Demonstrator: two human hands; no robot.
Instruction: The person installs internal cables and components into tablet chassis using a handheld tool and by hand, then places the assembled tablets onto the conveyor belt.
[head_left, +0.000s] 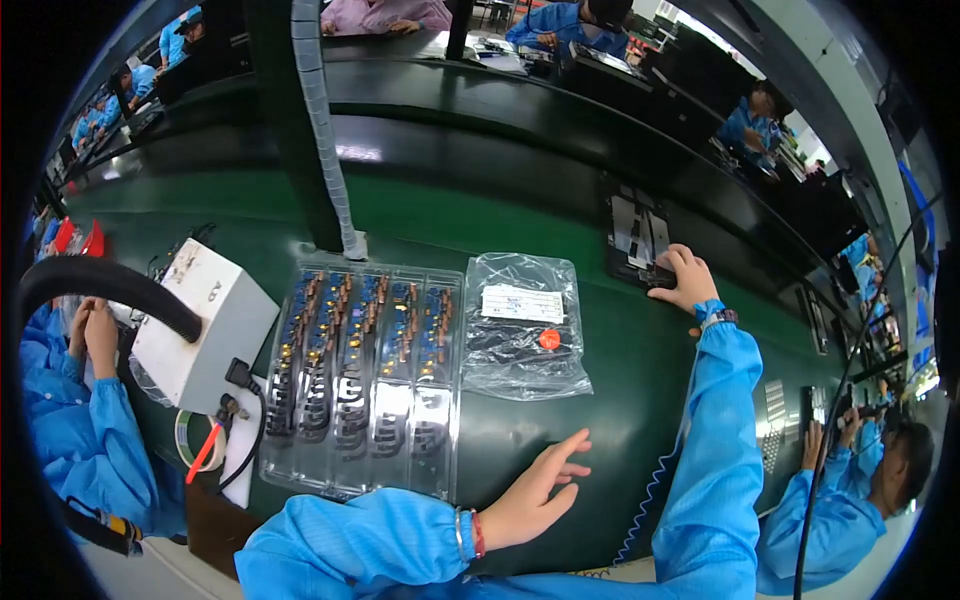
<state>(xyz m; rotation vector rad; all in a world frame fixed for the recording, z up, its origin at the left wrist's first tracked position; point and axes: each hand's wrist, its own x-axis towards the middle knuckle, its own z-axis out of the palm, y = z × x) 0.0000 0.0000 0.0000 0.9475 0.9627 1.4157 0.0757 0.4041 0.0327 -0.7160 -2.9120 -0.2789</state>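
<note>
My right hand (688, 280) reaches forward to a flat black electronic device housing (638, 232) with pale panels inside, at the back right of the green bench. Its thumb and fingers close on the housing's near right corner. A wrist strap with a coiled blue cord (652, 500) runs back from that wrist. My left hand (530, 497) hovers low over the bench with its fingers stretched out and nothing in them. Left of it lies a clear plastic tray (452, 440) holding rows of small flex-cable parts. Beyond the hand rests a clear plastic bag (528, 370) with a white label and orange dot.
A white box (190, 345) with a black hose (110, 275) stands at the left, near a tape roll (190, 440). A dark post (290, 130) rises behind the tray. Co-workers in blue sit on both sides. A perforated metal plate (775, 410) lies at the right.
</note>
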